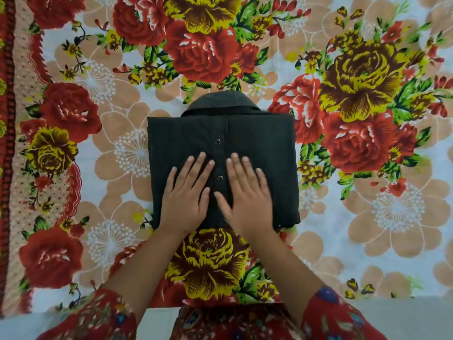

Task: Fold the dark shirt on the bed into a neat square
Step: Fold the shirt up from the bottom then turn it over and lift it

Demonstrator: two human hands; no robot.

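Dark shirt (267, 143) sits folded on the bed (367, 229) right under the left grip (187, 195) and right grip (246, 196), both flat and spread, either side of the snaps (220, 178); I'd press down and sweep outward from there so creases get pushed off the edges.

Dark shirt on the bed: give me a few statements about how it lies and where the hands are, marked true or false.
1. The dark button-up shirt is folded into a compact, roughly square block. True.
2. Both hands pinch the collar. False: the left hand and right hand lie flat, fingers straight, on the shirt's near half; the collar sits untouched at the far edge.
3. A metal snap shows between the two hands. True.
4. The shirt lies on a plain white sheet. False: it lies on a floral bedsheet with red and yellow roses.
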